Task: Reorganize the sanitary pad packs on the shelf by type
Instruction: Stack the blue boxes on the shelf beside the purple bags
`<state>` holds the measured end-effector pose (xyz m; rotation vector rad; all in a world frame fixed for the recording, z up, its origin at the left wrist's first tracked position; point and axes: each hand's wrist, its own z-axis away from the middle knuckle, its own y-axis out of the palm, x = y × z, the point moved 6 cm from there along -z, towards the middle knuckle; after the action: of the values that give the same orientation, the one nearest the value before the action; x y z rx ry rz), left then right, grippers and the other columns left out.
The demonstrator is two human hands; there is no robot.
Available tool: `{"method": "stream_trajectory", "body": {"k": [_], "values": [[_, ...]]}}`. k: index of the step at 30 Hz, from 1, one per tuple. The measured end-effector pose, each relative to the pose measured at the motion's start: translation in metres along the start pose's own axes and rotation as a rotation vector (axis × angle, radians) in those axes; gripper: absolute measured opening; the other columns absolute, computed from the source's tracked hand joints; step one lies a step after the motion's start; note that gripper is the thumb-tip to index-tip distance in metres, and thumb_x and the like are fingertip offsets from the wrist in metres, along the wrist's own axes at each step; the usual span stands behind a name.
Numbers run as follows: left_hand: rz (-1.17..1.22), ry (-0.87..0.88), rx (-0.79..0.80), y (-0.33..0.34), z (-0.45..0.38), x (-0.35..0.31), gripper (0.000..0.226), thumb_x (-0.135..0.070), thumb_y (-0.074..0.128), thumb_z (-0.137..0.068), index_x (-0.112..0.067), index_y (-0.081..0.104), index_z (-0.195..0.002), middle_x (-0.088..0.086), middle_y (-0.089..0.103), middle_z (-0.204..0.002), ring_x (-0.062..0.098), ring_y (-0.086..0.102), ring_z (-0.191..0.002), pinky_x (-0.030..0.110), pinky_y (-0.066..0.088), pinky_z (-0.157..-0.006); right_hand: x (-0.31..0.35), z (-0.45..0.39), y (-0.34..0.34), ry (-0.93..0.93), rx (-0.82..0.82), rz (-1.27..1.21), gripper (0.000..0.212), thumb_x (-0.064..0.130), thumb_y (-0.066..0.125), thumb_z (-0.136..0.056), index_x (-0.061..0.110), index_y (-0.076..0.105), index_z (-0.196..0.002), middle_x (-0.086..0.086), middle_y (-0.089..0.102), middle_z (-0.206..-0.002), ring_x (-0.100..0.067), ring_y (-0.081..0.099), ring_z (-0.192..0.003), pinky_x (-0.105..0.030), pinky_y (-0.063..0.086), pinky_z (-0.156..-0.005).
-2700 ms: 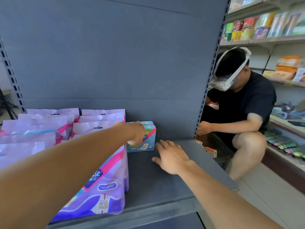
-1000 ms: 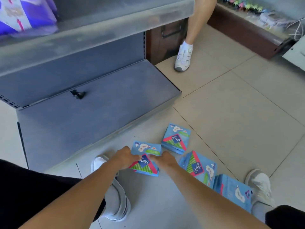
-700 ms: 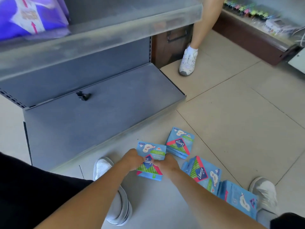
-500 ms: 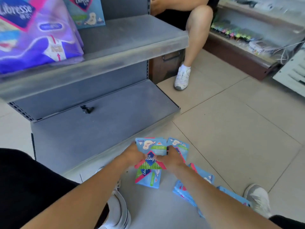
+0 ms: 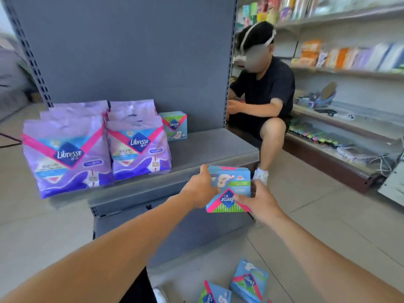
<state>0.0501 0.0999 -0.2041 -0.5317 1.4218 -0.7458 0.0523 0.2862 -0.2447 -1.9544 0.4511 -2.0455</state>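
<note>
Blue pad packs (image 5: pixel 228 189), a small stack with the printing upside down, are held in the air just in front of the grey shelf (image 5: pixel 209 145), at about the level of its front edge. Both hands grip the stack: the left hand (image 5: pixel 200 189) has its thumb on the upper left corner and its fingers curled behind, and the right hand (image 5: pixel 260 203) pinches the lower right side, thumb lying across the printed face. On the shelf, two rows of large purple packs (image 5: pixel 140 147) stand upright at the left, one behind another, and a single blue pack (image 5: pixel 175 125) stands upright just beside them against the back panel (the shelf to the right of it is bare grey metal). Down on the tiled floor (image 5: pixel 328 226), near the bottom edge of the view, lie two more blue packs (image 5: pixel 249 283), tilted and close together. Another person (image 5: pixel 264 92) in a black shirt crouches beyond the shelf's right end, beside other stocked shelves (image 5: pixel 349 60).
</note>
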Motion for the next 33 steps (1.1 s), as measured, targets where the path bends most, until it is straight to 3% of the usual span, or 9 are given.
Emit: {"method": "stream_trajectory", "body": {"k": [3, 11, 14, 16, 20, 24, 28, 33], "values": [[-0.070, 0.081, -0.094, -0.049, -0.001, -0.021, 0.086, -0.028, 0.064, -0.091, -0.022, 0.005, -0.153, 0.017, 0.054, -0.132, 0.032, 0.059, -0.110, 0.036, 0.049, -0.084, 0.053, -0.014, -0.002, -0.118, -0.003, 0.032, 0.045, 0.034, 0.081, -0.075, 0.020, 0.051, -0.105, 0.004, 0.068, -0.104, -0.015, 0.068, -0.093, -0.043, 0.057, -0.083], [-0.133, 0.167, -0.254, -0.142, -0.007, -0.073, 0.076, -0.025, 0.064, -0.093, -0.022, 0.015, -0.151, 0.013, 0.054, -0.132, 0.027, 0.055, -0.102, 0.031, 0.046, -0.078, 0.157, -0.038, -0.016, -0.293, -0.013, 0.147, 0.041, 0.034, 0.070, -0.088, 0.019, 0.046, -0.119, 0.009, 0.061, -0.107, 0.003, 0.059, -0.080, -0.011, 0.043, -0.055], [-0.168, 0.186, -0.278, -0.156, -0.010, -0.085, 0.072, -0.026, 0.063, -0.093, -0.022, 0.017, -0.149, 0.012, 0.058, -0.123, 0.019, 0.052, -0.086, 0.025, 0.043, -0.065, 0.175, -0.044, -0.019, -0.315, -0.023, 0.141, 0.042, 0.035, 0.069, -0.088, 0.021, 0.045, -0.120, 0.007, 0.063, -0.114, -0.002, 0.062, -0.089, -0.014, 0.048, -0.063], [-0.181, 0.189, -0.296, -0.162, -0.013, -0.090, 0.071, -0.026, 0.063, -0.092, -0.021, 0.018, -0.147, 0.012, 0.060, -0.119, 0.019, 0.052, -0.083, 0.024, 0.043, -0.061, 0.184, -0.047, -0.021, -0.333, -0.019, 0.156, 0.040, 0.033, 0.069, -0.088, 0.020, 0.046, -0.118, 0.005, 0.063, -0.115, -0.003, 0.062, -0.091, -0.014, 0.048, -0.064], [-0.198, 0.184, -0.347, -0.172, -0.028, -0.097, 0.070, -0.027, 0.067, -0.089, -0.020, 0.022, -0.142, 0.014, 0.060, -0.117, 0.024, 0.058, -0.088, 0.036, 0.051, -0.072, 0.197, -0.064, -0.025, -0.352, -0.013, 0.173, 0.037, 0.028, 0.068, -0.089, 0.019, 0.047, -0.118, 0.004, 0.062, -0.115, -0.005, 0.061, -0.093, -0.011, 0.046, -0.064], [-0.205, 0.172, -0.304, -0.175, -0.053, -0.094, 0.079, -0.033, 0.070, -0.087, -0.029, 0.022, -0.150, 0.010, 0.056, -0.127, 0.020, 0.060, -0.096, 0.031, 0.053, -0.075, 0.198, -0.093, -0.025, -0.355, 0.008, 0.206, 0.035, 0.027, 0.069, -0.089, 0.020, 0.047, -0.116, 0.003, 0.063, -0.116, -0.004, 0.060, -0.093, -0.011, 0.046, -0.066], [-0.201, 0.135, -0.281, -0.170, -0.090, -0.086, 0.082, -0.033, 0.071, -0.087, -0.037, 0.020, -0.150, 0.008, 0.054, -0.129, 0.018, 0.060, -0.094, 0.033, 0.057, -0.077, 0.191, -0.135, -0.022, -0.343, 0.038, 0.260, 0.036, 0.029, 0.071, -0.088, 0.021, 0.048, -0.114, 0.004, 0.065, -0.114, -0.008, 0.064, -0.097, -0.026, 0.056, -0.079], [-0.235, 0.062, -0.291, -0.156, -0.144, -0.071, 0.082, -0.031, 0.071, -0.087, -0.039, 0.019, -0.150, 0.011, 0.050, -0.128, 0.022, 0.058, -0.097, 0.032, 0.053, -0.081, 0.170, -0.197, -0.006, -0.312, 0.056, 0.304, 0.037, 0.030, 0.073, -0.086, 0.022, 0.046, -0.110, 0.005, 0.064, -0.112, -0.007, 0.063, -0.090, -0.015, 0.050, -0.066]]}}
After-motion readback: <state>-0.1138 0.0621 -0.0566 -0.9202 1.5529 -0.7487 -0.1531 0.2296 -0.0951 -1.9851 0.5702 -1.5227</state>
